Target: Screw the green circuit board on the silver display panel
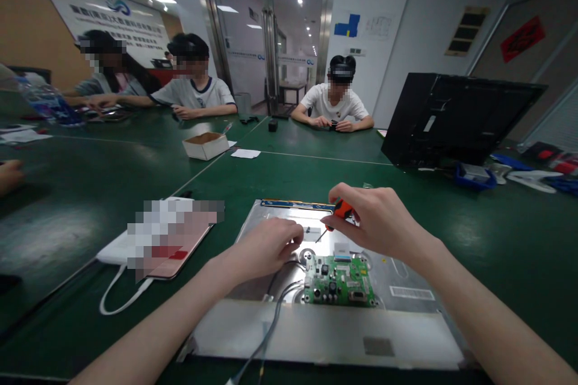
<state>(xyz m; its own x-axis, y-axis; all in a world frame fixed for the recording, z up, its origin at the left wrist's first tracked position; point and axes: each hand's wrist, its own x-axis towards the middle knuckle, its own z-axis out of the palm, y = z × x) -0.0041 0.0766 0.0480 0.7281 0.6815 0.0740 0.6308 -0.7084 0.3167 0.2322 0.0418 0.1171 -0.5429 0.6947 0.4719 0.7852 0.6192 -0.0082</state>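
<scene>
My right hand (377, 213) is closed around the orange and black handle of a screwdriver (343, 209). Its thin shaft slants down and left, over the back of a flat metal display panel (383, 325) in front of me. My left hand (266, 245) is over the panel's left half, fingers curled in and pressed together; whatever they pinch, if anything, is hidden. Between and below the hands, a green circuit board (338, 281) sits on the panel, with a ribbon connector at its top edge. Dark and grey cables (274, 319) run from the board's left side toward me.
Left of the panel lie a pink phone (180, 258) and a white power bank (111, 249) joined by a white cable. An open white box (205, 147) stands farther off. A black monitor casing (456, 120) and blue tray (475, 175) are at right. Several people sit around the green table (289, 177).
</scene>
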